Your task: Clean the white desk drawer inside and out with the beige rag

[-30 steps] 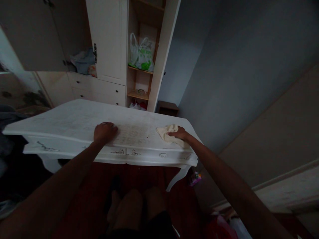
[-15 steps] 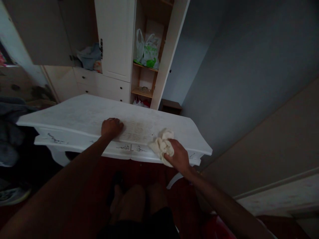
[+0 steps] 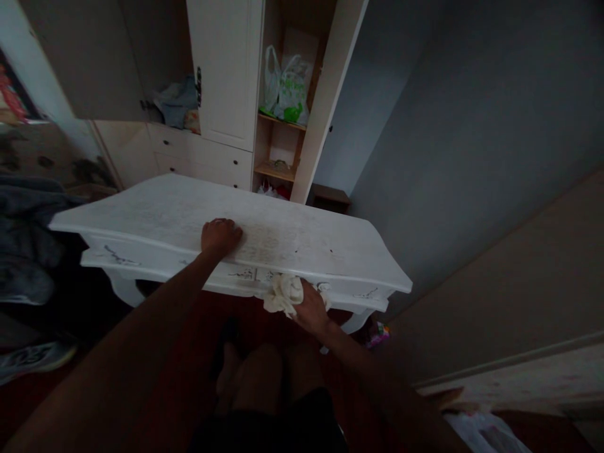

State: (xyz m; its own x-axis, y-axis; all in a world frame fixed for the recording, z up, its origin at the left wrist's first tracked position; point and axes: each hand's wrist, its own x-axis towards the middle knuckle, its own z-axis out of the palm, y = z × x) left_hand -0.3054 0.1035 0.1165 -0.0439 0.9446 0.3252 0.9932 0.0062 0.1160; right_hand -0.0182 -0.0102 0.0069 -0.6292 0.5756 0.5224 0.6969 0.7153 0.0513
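A white table (image 3: 155,211) with dark ornament on its front apron stands before me. My left hand (image 3: 219,235) lies flat on the tabletop near the front edge, fingers stretched out. My right hand (image 3: 310,306) is closed on a cream cloth (image 3: 283,294) and presses it against the table's front apron, just below the top's edge. My knees show below the hands.
A cream wardrobe (image 3: 226,75) stands behind the table, with an open shelf section holding plastic bags (image 3: 285,88). A grey wall (image 3: 448,126) runs on the right. Dark clothing (image 3: 28,233) lies at the left. A small dark stand (image 3: 330,197) sits behind the table's right end.
My right hand has drawn the cloth from the tabletop's right part over the front edge and down onto the apron. My left hand has stayed flat on the top.
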